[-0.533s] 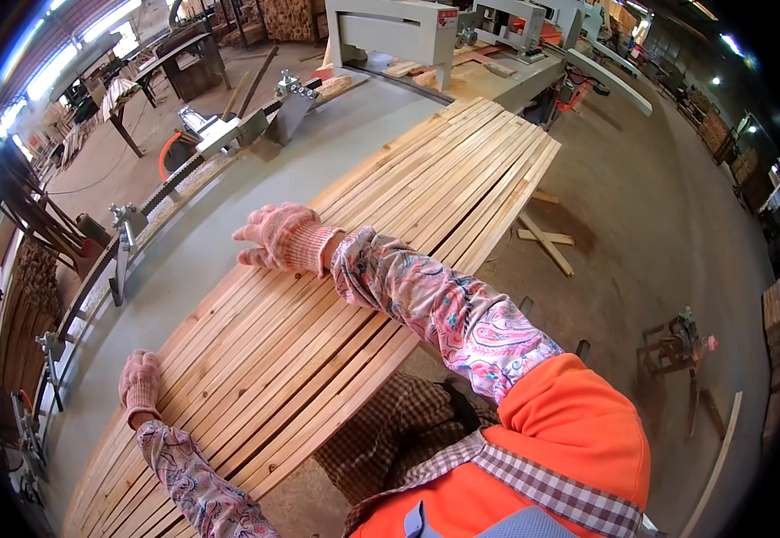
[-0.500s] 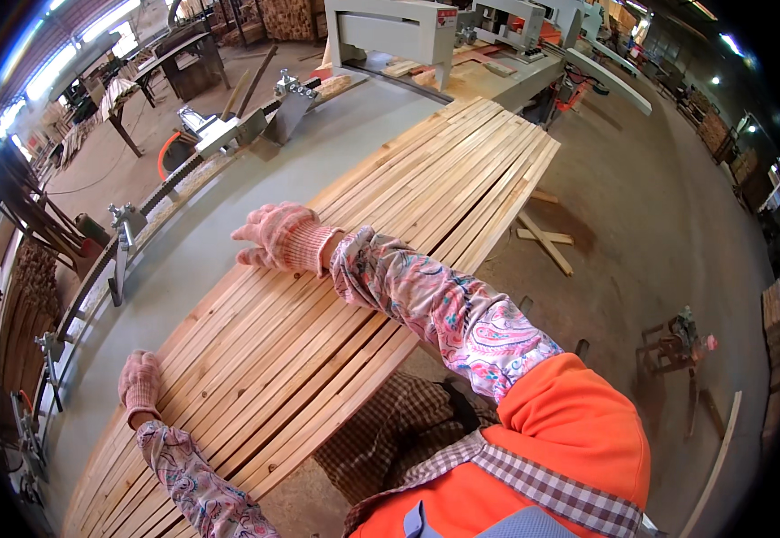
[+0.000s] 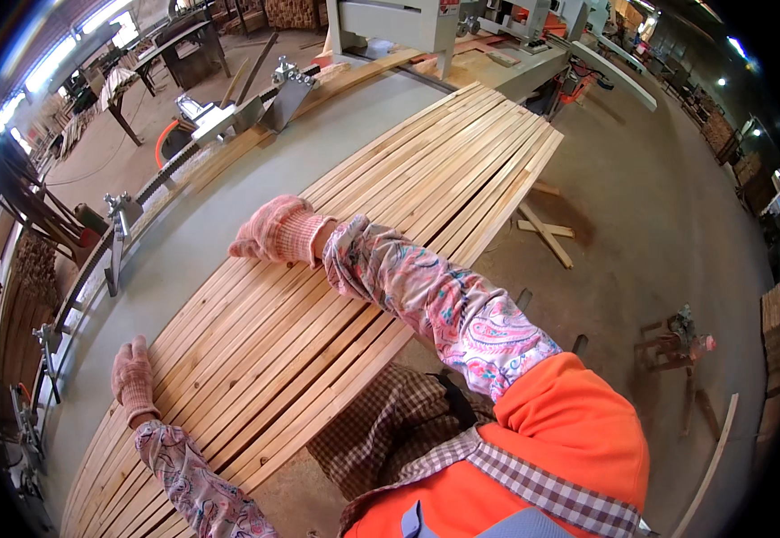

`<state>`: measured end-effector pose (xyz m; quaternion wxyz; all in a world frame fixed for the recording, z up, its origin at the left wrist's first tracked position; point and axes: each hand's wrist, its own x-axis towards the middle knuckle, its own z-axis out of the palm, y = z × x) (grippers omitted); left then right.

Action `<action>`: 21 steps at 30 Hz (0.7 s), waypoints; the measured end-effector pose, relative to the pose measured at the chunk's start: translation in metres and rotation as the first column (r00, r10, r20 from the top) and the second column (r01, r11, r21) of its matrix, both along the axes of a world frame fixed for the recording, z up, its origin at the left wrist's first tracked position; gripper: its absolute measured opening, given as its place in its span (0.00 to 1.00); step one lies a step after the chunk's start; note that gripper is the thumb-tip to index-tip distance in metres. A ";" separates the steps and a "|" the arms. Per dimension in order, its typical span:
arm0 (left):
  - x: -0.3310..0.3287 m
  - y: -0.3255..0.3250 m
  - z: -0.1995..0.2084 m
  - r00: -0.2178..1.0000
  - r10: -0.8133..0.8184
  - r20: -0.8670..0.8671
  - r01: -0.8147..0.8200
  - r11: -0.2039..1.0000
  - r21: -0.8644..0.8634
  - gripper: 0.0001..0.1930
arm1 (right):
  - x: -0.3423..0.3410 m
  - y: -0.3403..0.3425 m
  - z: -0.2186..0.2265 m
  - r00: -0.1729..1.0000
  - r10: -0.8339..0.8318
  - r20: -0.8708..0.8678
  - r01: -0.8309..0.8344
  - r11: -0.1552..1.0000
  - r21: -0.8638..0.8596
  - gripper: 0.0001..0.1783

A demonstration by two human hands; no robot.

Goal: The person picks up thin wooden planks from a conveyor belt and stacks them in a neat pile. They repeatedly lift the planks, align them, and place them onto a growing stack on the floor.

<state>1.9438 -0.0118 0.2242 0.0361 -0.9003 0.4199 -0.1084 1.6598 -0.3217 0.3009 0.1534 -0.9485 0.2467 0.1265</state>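
My gloved left hand (image 3: 132, 378) and right hand (image 3: 275, 231) press flat, fingers together, on the far edge of the slats (image 3: 363, 260), which lie side by side on the table (image 3: 219, 220), mostly aligned beneath my fingers.

Little differs from half a second ago. The right hand (image 3: 273, 230), flat on the far edge of the slats (image 3: 390, 233), sits a touch lower and further left in the frame. The left hand (image 3: 132, 378), at the lower left, edges slightly up along the same edge. The slats lie as before.
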 end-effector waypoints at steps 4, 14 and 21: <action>0.006 0.045 -0.006 0.981 -0.168 0.100 0.153 0.978 0.145 0.16 | 0.017 0.018 -0.009 0.989 0.121 0.081 -0.113 0.990 -0.088 0.25; -0.072 0.062 0.028 0.929 0.279 -0.242 -0.293 0.956 -0.023 0.22 | -0.031 0.038 -0.047 0.868 0.142 0.477 -0.012 0.964 -0.265 0.24; -0.102 0.065 0.057 0.865 0.368 -0.341 -0.367 0.928 0.069 0.35 | -0.044 0.039 -0.042 0.914 0.110 0.390 -0.002 0.964 -0.265 0.27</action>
